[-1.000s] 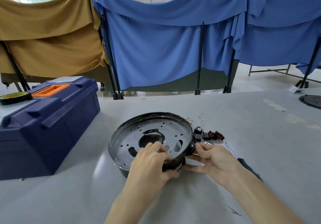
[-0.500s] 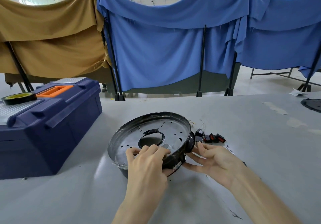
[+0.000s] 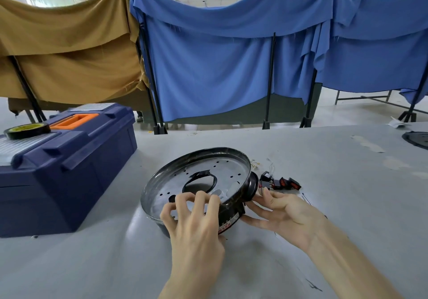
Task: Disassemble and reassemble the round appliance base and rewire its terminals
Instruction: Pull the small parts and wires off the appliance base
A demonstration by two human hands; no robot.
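Blue cloth [image 3: 231,71] hung over black frames across the back, and tan cloth [image 3: 64,55] hung beside it on the left. Below them the grey table [image 3: 335,217] filled the lower half of the view. On its left side stood a dark blue toolbox [image 3: 64,178] with an orange handle [image 3: 74,120] in the closed lid.

The round appliance base [image 3: 203,171] was on the table in the middle, just in front of the person, to the right of the toolbox and apart from it. It was a black shell with a metal plate inside. The plate had small holes and one big opening in the centre. The base was tilted, so that its inside faced partly toward the camera.

The left hand [image 3: 196,226] gripped the near rim of the base, with curled fingers over the edge and fingertips on the metal plate. The right hand [image 3: 284,213] was flat and relaxed, with its straight fingers touching the right wall of the base below a black knob [image 3: 252,186].

At the far right edge lay a dark round plate [image 3: 416,138], only partly in view. A roll of tape [image 3: 26,130] lay on the toolbox lid. Small black and red switches [image 3: 281,182] lay on the table just beyond the right hand, near thin wires [image 3: 269,163]
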